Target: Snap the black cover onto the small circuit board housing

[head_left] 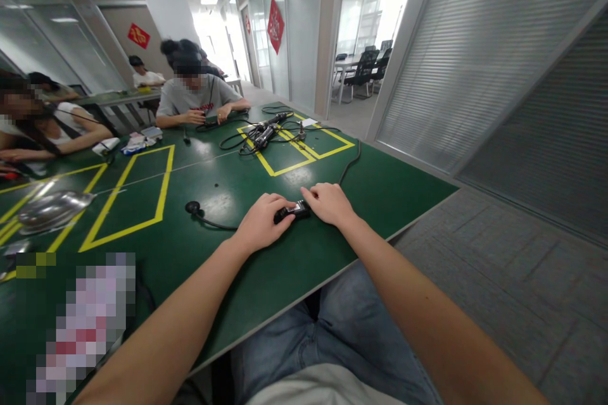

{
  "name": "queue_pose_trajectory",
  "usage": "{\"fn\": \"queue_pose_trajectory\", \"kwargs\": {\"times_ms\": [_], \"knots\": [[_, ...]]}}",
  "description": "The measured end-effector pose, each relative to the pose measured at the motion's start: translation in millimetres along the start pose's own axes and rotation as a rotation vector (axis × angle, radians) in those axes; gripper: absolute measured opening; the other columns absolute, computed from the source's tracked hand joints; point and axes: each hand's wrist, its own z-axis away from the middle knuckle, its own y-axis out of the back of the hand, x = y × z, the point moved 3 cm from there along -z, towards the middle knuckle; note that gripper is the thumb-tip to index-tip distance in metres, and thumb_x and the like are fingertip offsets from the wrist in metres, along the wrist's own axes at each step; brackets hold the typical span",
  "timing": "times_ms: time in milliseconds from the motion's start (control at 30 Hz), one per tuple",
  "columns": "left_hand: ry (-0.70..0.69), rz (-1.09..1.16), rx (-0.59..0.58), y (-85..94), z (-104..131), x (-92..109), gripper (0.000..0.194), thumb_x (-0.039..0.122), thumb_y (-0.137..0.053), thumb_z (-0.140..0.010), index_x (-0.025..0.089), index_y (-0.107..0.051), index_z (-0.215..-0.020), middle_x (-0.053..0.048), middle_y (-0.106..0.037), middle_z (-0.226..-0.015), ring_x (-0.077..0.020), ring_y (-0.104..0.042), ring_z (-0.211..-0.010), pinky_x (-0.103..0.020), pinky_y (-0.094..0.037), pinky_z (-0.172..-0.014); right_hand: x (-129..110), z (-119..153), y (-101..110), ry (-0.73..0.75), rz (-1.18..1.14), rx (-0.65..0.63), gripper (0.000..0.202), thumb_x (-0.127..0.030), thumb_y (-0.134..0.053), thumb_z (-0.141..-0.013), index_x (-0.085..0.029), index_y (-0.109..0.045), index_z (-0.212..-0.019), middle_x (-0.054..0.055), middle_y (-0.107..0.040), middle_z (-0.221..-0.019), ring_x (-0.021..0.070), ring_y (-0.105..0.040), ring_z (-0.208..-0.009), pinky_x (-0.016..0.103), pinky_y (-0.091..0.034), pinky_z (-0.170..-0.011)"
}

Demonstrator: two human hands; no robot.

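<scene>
A small black device with a pale label lies on the green table between my two hands. My left hand is closed round its left end, thumb in front and fingers behind. At its right end rests my right hand, the fingers bent near a black cable that leads away to the back right. From beside my left hand another black cable runs left to a round black plug on the table. What the right fingertips grip, if anything, is hidden.
Tangled black cables and dark tools lie across yellow tape outlines further back. A shiny metal object is at the left. Across the table sits a person in a grey shirt; another person is at the far left. The table's front edge borders my lap.
</scene>
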Motion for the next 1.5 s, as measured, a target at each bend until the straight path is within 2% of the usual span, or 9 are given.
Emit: {"fn": "queue_pose_trajectory", "kwargs": {"times_ms": [200,633,733,867,1000,1100,1267,1400,1500], "knots": [[-0.063,-0.074,-0.01,-1.1,1,1,0.03,0.029,-0.07,-0.102,0.024,-0.079,-0.13,-0.012,-0.077,-0.127,-0.0295,-0.068,-0.114,-0.048,-0.058,-0.104,0,-2,-2,0.019,0.007,-0.021,0.051,-0.048,-0.05,-0.114,-0.021,-0.076,-0.079,0.009,-0.079,-0.094,0.0237,-0.069,-0.095,0.033,-0.038,-0.083],[0.097,0.083,-0.01,-5.0,-2,-7,0.03,0.028,-0.079,-0.095,0.027,-0.082,-0.124,-0.007,-0.08,-0.12,-0.0278,-0.071,-0.113,-0.044,-0.056,-0.105,4,-3,-3,0.017,-0.134,0.021,0.042,-0.047,-0.063,-0.108,-0.023,-0.075,-0.076,0.004,-0.077,-0.087,0.0199,-0.067,-0.083,0.03,-0.038,-0.074],[0.147,0.163,0.002,-7.4,-3,-11,0.031,0.03,-0.079,-0.094,0.027,-0.081,-0.124,-0.006,-0.081,-0.12,-0.0266,-0.073,-0.109,-0.043,-0.059,-0.101,4,-2,-3,0.023,-0.098,0.009,0.044,-0.047,-0.059,-0.11,-0.022,-0.078,-0.08,0.005,-0.079,-0.091,0.0209,-0.069,-0.087,0.031,-0.04,-0.075],[0.272,0.271,0.087,-9.1,-6,-23,0.034,0.03,-0.076,-0.095,0.024,-0.077,-0.128,-0.008,-0.082,-0.12,-0.0256,-0.076,-0.106,-0.038,-0.061,-0.091,1,-1,-1,0.04,-0.004,0.003,0.054,-0.041,-0.04,-0.119,-0.021,-0.084,-0.095,0.009,-0.081,-0.103,0.0227,-0.072,-0.096,0.032,-0.042,-0.084],[0.412,0.116,0.235,-3.6,-4,-35,0.02,0.026,-0.073,-0.096,0.023,-0.073,-0.116,-0.009,-0.081,-0.117,-0.0281,-0.073,-0.109,-0.043,-0.059,-0.095,-3,1,0,0.045,0.081,-0.009,0.057,-0.036,-0.033,-0.121,-0.018,-0.085,-0.103,0.013,-0.082,-0.11,0.0247,-0.073,-0.105,0.033,-0.042,-0.089],[0.481,-0.01,0.239,-2.1,-2,-39,0.016,0.026,-0.074,-0.096,0.024,-0.069,-0.111,-0.008,-0.079,-0.109,-0.03,-0.072,-0.106,-0.045,-0.058,-0.095,-5,2,-1,0.04,0.109,-0.018,0.058,-0.037,-0.034,-0.121,-0.018,-0.086,-0.103,0.014,-0.082,-0.11,0.0257,-0.073,-0.106,0.034,-0.043,-0.09],[0.367,-0.149,0.284,0.9,0,-31,0.008,0.027,-0.067,-0.099,0.023,-0.071,-0.105,-0.011,-0.069,-0.117,-0.0294,-0.066,-0.111,-0.046,-0.057,-0.101,-5,2,0,0.006,0.13,-0.01,0.061,-0.038,-0.031,-0.12,-0.017,-0.087,-0.104,0.016,-0.082,-0.109,0.028,-0.074,-0.105,0.037,-0.044,-0.091],[0.316,-0.296,0.203,3.1,0,-23,0.04,0.041,-0.056,-0.108,0.023,-0.078,-0.08,-0.012,-0.066,-0.106,-0.0309,-0.06,-0.104,-0.048,-0.055,-0.093,-5,2,0,-0.001,0.14,-0.006,0.061,-0.037,-0.032,-0.12,-0.017,-0.087,-0.102,0.017,-0.083,-0.108,0.028,-0.075,-0.105,0.037,-0.044,-0.092],[0.298,-0.37,0.107,2.1,0,-20,0.051,0.045,-0.052,-0.11,0.024,-0.082,-0.076,-0.012,-0.067,-0.097,-0.0311,-0.059,-0.099,-0.047,-0.053,-0.086,-7,3,1,-0.003,0.15,-0.011,0.06,-0.037,-0.034,-0.119,-0.016,-0.087,-0.101,0.017,-0.084,-0.107,0.0282,-0.076,-0.104,0.038,-0.044,-0.092]]}}
